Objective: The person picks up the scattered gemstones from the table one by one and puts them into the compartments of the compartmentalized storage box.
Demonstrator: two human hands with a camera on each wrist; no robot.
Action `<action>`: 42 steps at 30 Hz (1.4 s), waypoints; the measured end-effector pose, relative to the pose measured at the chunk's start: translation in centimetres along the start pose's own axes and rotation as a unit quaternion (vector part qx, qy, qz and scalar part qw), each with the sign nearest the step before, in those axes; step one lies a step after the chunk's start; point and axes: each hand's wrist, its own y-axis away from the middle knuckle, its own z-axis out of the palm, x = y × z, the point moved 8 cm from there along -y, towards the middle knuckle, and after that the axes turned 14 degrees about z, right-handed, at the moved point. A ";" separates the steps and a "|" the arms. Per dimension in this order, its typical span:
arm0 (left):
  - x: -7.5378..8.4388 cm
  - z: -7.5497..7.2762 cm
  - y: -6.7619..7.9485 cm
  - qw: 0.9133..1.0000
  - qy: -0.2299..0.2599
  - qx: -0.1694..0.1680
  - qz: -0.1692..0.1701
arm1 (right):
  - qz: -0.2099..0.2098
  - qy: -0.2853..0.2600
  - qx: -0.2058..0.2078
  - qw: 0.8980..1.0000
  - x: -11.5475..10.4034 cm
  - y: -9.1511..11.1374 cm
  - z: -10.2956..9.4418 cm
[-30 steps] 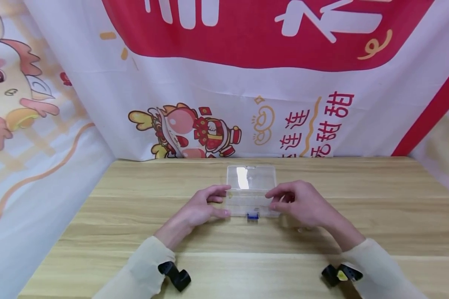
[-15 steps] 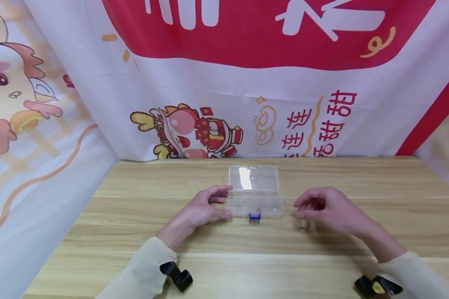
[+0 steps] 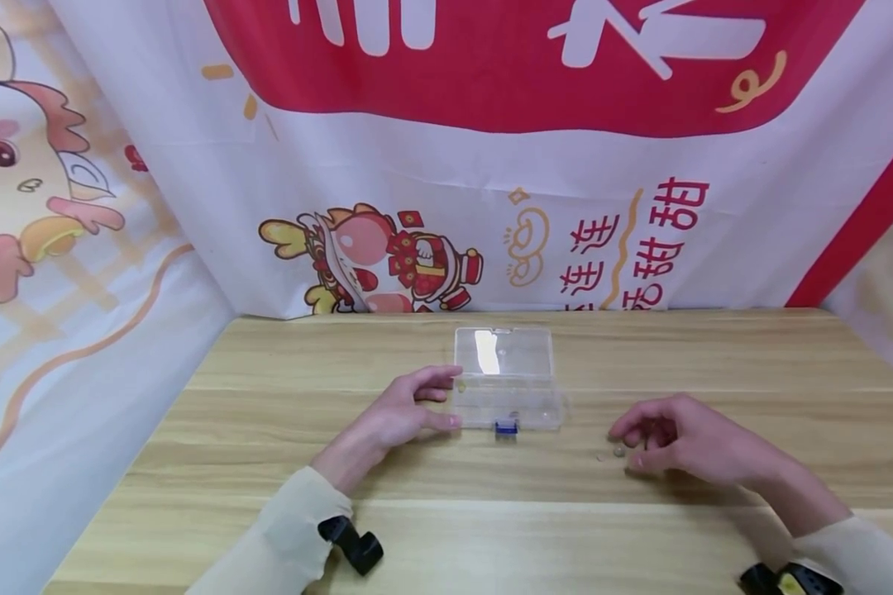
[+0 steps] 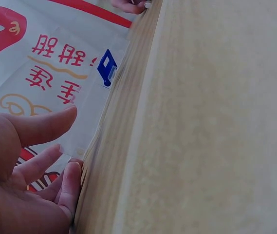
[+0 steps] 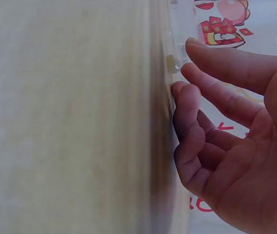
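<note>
A clear plastic box [image 3: 506, 397] lies on the table, its transparent lid [image 3: 521, 351] laid back and a blue latch [image 3: 506, 427] at its front. My left hand [image 3: 409, 409] rests at the box's left side, thumb by the front corner and forefinger by the hinge; the left wrist view shows the thumb stretched out. Right of the box, my right hand [image 3: 688, 442] hovers low with loosely bent fingers, thumb and forefinger apart. Just left of its fingertips lie a small clear piece [image 3: 619, 452] and a tinier one [image 3: 599, 458]; their kind is too small to tell.
The wooden table [image 3: 327, 463] meets a printed white and red cloth [image 3: 417, 165] at the back. Another cloth [image 3: 82, 330] hangs along the left. A tiny yellowish thing [image 3: 461, 387] shows at the box's left side. Each wrist carries a black camera [image 3: 351, 545].
From over the box's right end, my right hand has moved right and toward me, to beside the small pieces. My left hand has stayed at the box.
</note>
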 end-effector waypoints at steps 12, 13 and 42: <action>0.2 0.1 0.1 1.000 0.002 -0.003 0.007 | 0.023 0.004 -0.003 1.000 0.4 -0.8 0.4; 0.2 0.1 0.1 1.000 0.003 -0.003 0.007 | 0.027 0.001 -0.004 1.000 0.4 -0.8 0.4; 0.0 0.0 0.1 1.000 -0.001 -0.003 0.006 | 0.029 0.013 0.041 0.999 -1.3 -1.0 -0.1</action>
